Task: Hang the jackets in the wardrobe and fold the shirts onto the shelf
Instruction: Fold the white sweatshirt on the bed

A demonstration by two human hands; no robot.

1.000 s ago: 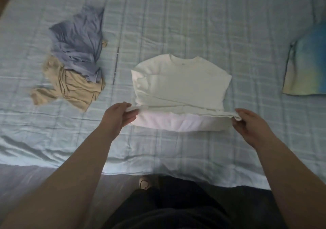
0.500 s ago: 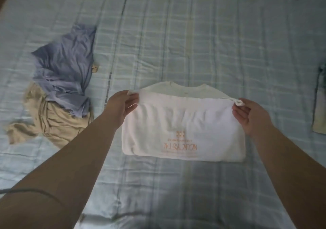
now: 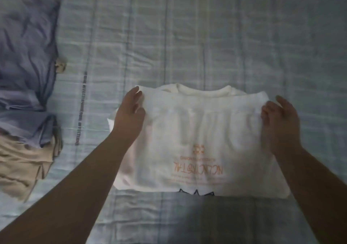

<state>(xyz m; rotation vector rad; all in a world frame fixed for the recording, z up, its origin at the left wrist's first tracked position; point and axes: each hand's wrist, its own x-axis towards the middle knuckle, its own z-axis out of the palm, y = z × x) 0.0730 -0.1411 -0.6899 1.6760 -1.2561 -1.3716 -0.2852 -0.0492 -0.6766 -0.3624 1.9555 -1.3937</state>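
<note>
A pale checked bedspread (image 3: 206, 37) carries the folded white shirt (image 3: 197, 146) at its middle. Left of the shirt lie a lilac garment (image 3: 26, 56) and a tan garment (image 3: 20, 165). The left hand (image 3: 129, 116) and right hand (image 3: 281, 119) rest on the shirt's far corners, fingers loosely spread, clasping nothing.

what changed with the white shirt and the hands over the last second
Both hands, left hand and right hand, carried the white shirt's near hem away from the person, up to the collar, folding it in half with the orange print on top. Fingers now look opened, flat on the cloth. The purple garment and tan garment stayed heaped on the bed.
</note>
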